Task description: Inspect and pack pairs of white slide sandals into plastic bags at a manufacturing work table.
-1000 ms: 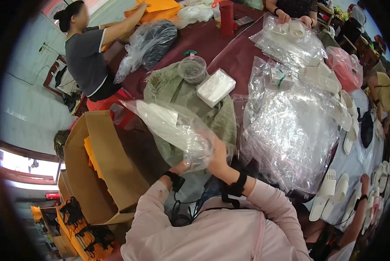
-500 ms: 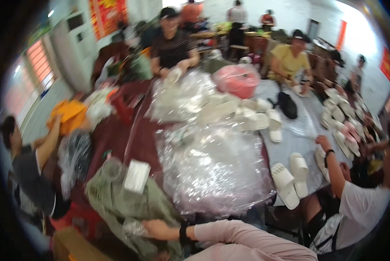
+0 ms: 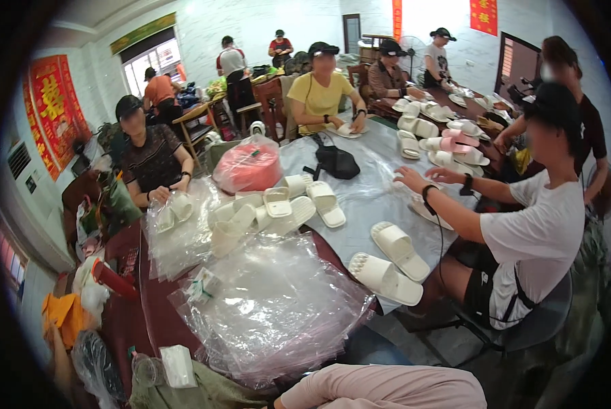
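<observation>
My right forearm in a pale pink sleeve (image 3: pixel 387 388) crosses the lower edge, its hand below the picture. My left hand is also out of view. Just beyond the sleeve lies a stack of clear plastic bags (image 3: pixel 271 307) on a dark red tabletop (image 3: pixel 159 327). Left of it are a small white box (image 3: pixel 178 367), a clear cup (image 3: pixel 146 371) and an olive-green cloth (image 3: pixel 217 392). Cream slippers (image 3: pixel 278 202) are heaped behind the bags. Another cream pair, one a ridged slipper (image 3: pixel 385 278), lies at the grey-covered table's edge.
A co-worker in a white shirt (image 3: pixel 530 225) sits at right, hands over a slipper. Others sit across the table. A pink bundle in plastic (image 3: pixel 249 165), a black bag (image 3: pixel 337 161) and more slippers (image 3: pixel 448 143) lie farther back. At left are orange cloth (image 3: pixel 65 317) and dark plastic (image 3: pixel 97 365).
The view has swung to the right. My right hand, earlier at a crumpled clear plastic piece over the green cloth, has passed out of the picture; only the sleeve shows.
</observation>
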`<action>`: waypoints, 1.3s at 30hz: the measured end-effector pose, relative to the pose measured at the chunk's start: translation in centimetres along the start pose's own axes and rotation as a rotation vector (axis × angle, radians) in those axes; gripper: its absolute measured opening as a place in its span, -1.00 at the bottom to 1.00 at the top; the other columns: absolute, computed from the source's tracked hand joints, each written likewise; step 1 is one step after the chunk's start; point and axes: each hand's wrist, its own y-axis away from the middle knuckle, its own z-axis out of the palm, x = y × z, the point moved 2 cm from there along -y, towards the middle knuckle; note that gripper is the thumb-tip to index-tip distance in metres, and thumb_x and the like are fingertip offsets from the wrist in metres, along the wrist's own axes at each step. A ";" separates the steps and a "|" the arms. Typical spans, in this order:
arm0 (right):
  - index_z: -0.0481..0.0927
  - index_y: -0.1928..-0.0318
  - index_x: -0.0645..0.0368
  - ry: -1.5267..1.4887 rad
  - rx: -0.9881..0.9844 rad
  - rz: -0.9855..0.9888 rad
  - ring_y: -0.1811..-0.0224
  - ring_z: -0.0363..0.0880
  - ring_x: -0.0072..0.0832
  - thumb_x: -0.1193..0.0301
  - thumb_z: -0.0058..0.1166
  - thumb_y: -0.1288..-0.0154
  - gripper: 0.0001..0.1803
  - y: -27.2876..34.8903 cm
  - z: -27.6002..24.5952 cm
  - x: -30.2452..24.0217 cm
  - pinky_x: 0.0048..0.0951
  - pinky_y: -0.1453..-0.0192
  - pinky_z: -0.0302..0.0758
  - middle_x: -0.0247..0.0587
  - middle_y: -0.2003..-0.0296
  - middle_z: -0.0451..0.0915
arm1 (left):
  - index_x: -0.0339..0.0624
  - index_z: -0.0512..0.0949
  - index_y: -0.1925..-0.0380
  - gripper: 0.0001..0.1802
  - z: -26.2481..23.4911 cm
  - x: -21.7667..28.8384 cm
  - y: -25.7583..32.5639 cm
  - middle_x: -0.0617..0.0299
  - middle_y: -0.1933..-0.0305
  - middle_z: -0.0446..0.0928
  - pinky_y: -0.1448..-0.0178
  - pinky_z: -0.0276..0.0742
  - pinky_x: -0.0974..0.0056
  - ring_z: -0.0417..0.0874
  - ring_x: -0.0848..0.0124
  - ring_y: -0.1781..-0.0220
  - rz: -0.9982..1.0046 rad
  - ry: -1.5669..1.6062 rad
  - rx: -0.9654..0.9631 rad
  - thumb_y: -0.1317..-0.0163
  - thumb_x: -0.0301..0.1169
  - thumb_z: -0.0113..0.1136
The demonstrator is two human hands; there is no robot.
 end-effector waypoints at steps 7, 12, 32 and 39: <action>0.52 0.18 0.10 0.272 -0.537 -0.387 0.13 0.51 -0.11 0.10 -0.03 -0.24 -0.65 2.2 2.0 0.3 -0.01 0.06 0.39 0.02 0.23 0.56 | -0.24 0.37 -0.05 -0.51 0.5 2.5 1.0 -0.13 -0.10 0.35 -0.16 0.16 -0.01 0.33 0.16 -0.11 -0.028 0.054 0.026 -0.29 -0.09 -0.08; 0.52 0.23 0.05 0.413 -0.450 -0.455 0.26 0.50 -0.18 0.05 -0.03 -0.21 -0.65 4.8 0.0 0.8 -0.04 0.17 0.35 -0.12 0.35 0.55 | -0.24 0.40 -0.01 -0.54 1.5 4.8 4.7 -0.14 -0.05 0.39 -0.10 0.22 0.01 0.38 0.17 -0.05 -0.081 0.111 0.027 -0.29 -0.11 -0.06; 0.48 -0.03 0.21 0.330 0.528 0.606 0.16 0.53 -0.01 0.27 -0.02 -0.24 -0.61 26.4 -30.2 -5.2 -0.14 0.08 0.44 0.09 0.21 0.57 | -0.25 0.51 0.15 -0.66 -4.4 16.5 12.7 -0.18 0.17 0.56 0.13 0.43 0.08 0.59 0.18 0.21 -0.290 0.339 0.042 -0.29 -0.19 0.01; 0.52 0.04 0.23 0.345 0.932 0.788 0.21 0.56 -0.13 0.34 0.02 -0.22 -0.66 33.1 -31.7 -5.7 -0.22 0.12 0.47 -0.01 0.29 0.59 | -0.36 0.51 0.42 -0.80 -15.7 24.1 4.8 0.24 0.57 0.52 0.44 0.36 0.44 0.46 0.59 0.54 -0.266 0.868 0.367 -0.27 -0.42 0.03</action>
